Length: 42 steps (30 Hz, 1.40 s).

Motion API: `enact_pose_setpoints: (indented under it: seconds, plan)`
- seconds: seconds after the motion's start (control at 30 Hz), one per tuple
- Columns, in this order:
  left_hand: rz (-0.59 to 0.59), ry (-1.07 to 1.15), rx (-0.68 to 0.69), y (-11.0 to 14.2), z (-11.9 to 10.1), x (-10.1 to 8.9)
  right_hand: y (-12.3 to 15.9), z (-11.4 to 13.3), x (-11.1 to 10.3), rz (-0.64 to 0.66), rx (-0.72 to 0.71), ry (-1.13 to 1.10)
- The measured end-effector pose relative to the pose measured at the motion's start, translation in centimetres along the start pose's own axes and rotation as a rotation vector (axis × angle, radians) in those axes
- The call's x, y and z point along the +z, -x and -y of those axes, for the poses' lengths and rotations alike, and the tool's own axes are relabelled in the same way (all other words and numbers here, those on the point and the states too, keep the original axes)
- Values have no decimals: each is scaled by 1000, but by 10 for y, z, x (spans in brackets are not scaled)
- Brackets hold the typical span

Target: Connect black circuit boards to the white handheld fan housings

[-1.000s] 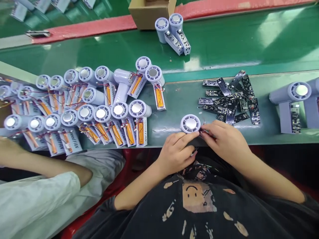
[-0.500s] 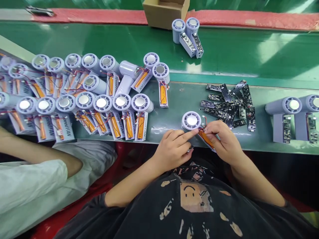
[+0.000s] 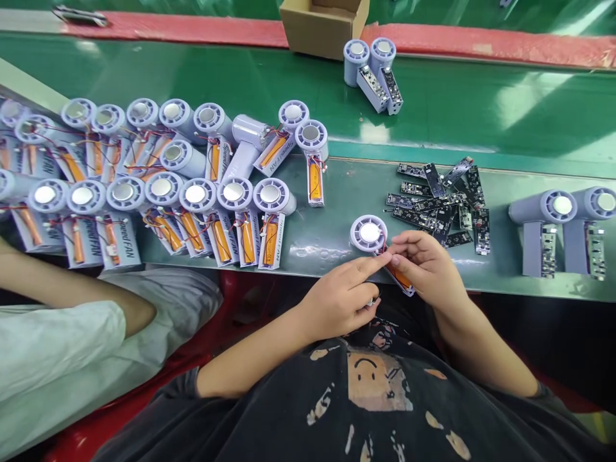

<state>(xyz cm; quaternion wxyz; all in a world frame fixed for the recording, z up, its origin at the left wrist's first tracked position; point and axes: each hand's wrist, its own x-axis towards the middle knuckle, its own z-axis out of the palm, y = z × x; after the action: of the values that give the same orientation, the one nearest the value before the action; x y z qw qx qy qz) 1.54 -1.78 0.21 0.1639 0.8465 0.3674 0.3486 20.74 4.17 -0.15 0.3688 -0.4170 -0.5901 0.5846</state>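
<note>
A lavender handheld fan (image 3: 368,233) lies near the table's front edge, its open handle pointing toward me with an orange battery (image 3: 400,278) inside. My right hand (image 3: 430,269) has thumb and forefinger pinched at the fan's thin wires, beside the handle's top. My left hand (image 3: 344,295) reaches its index finger to the same spot, touching near the right fingertips. Its other fingers are curled round a small thing, of which only a shiny edge shows. Between the hands, the wire ends are mostly hidden.
Several similar fans (image 3: 272,196) with batteries stand in rows at left. Loose circuit boards (image 3: 437,208) are piled right of centre. Fans fitted with boards (image 3: 548,250) stand at right, others (image 3: 380,80) on the green belt by a cardboard box (image 3: 323,32). A co-worker's arm (image 3: 72,292) is at left.
My right fingertips have moved up and left to the wires, with the white connector now hidden. My left hand has shifted slightly right, its index finger closer to the right fingertips.
</note>
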Motion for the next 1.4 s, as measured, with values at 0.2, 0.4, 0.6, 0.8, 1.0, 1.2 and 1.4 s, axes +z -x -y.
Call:
enact_pose_setpoints:
  seconds: [0.2, 0.4, 0.6, 0.8, 1.0, 1.2, 1.4]
  plan:
    - [53, -110, 59, 9, 3, -8, -1, -3, 2, 100, 4, -104]
    - [45, -166, 114, 23, 6, -9, 4, -7, 7, 109, -33, -15]
    - [88, 319, -263, 21, -1, -26, 9, -6, 13, 14, -162, 202]
    - [-104, 1038, -608, 24, 1, -30, 14, -7, 13, -63, -256, 261]
    - [-4, 506, -492, -6, -1, -20, 16, -12, 9, -104, -347, 314]
    - [-79, 10, -276, -26, 9, -3, 19, -13, 1, -181, -560, 452]
    - [-29, 90, -268, -26, 11, -5, 18, -17, -6, -198, -655, 472]
